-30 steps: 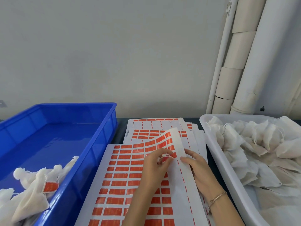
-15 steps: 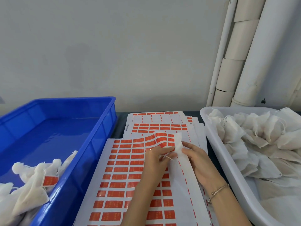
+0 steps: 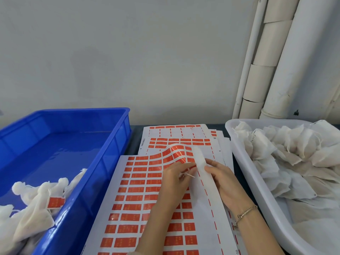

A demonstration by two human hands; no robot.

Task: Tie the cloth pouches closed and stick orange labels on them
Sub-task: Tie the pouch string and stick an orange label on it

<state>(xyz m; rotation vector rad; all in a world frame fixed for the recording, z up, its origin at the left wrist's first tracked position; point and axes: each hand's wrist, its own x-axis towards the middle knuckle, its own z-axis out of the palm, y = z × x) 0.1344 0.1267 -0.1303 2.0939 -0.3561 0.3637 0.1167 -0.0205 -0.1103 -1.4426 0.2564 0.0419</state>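
A sheet of orange labels (image 3: 139, 197) lies flat on the table in front of me. Its upper right corner is bent up into a hump, and its white right margin (image 3: 199, 159) is folded over. My left hand (image 3: 174, 183) pinches an orange label (image 3: 190, 165) at the edge of that bend, with a thin white thread showing by its fingertips. My right hand (image 3: 223, 183) grips the folded margin between thumb and fingers. Tied cloth pouches (image 3: 35, 205), one bearing an orange label (image 3: 56, 202), lie in the blue bin (image 3: 117, 144) at left. Open pouches (image 3: 287, 151) fill the white tub (image 3: 244, 168) at right.
More label sheets (image 3: 176, 133) are stacked behind the front one, against the grey wall. White pipes (image 3: 276, 70) run up the back right corner. The far half of the blue bin holds nothing. A bracelet is on my right wrist.
The sheet corner, lifted high a second ago, has come down into a low hump with its right margin folded over. Both hands stayed at the bend. The view shifted slightly.
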